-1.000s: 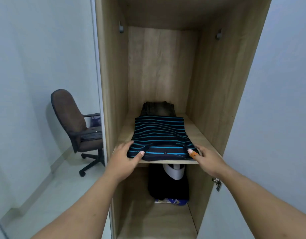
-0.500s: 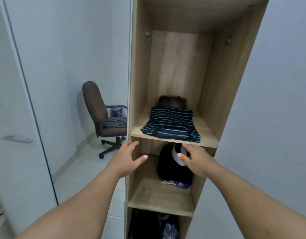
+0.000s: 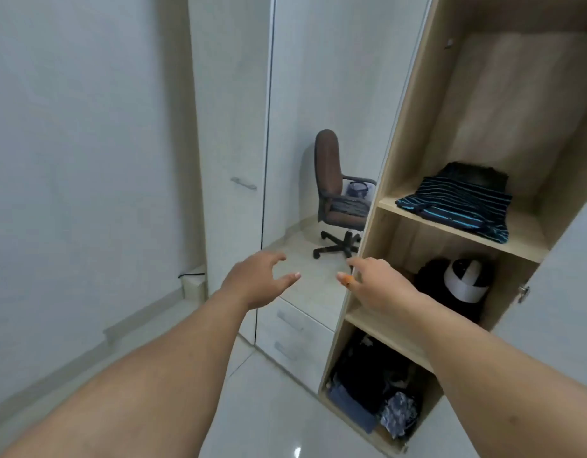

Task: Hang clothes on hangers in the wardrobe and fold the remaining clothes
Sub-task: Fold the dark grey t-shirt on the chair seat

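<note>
Two hands reach forward with nothing in them. The left hand (image 3: 255, 279) has its fingers spread and loosely curved, thumb out toward 3 o'clock, touching nothing. The right hand (image 3: 378, 285) is relaxed too, fingers pointing toward 9 o'clock, just in front of the wardrobe (image 3: 388, 180) side panel's front edge; whether it touches that edge cannot be told. A gap of bare floor (image 3: 278, 391) shows between the fingertips.

One folded striped shirt (image 3: 457, 206) lies on the upper shelf (image 3: 523, 239) at 2 o'clock, its front edge near the shelf lip, with one darker folded garment (image 3: 477, 171) behind it. One shelf down sits a dark heap with one white cap (image 3: 464, 279) on it. The lowest compartment holds a jumble of dark and patterned clothes (image 3: 378, 398).

One brown office chair (image 3: 335, 193) stands at 12 o'clock, well apart from the hands. Closed white doors (image 3: 232, 160) fill the 10 o'clock side, with two drawers (image 3: 292, 335) below.
</note>
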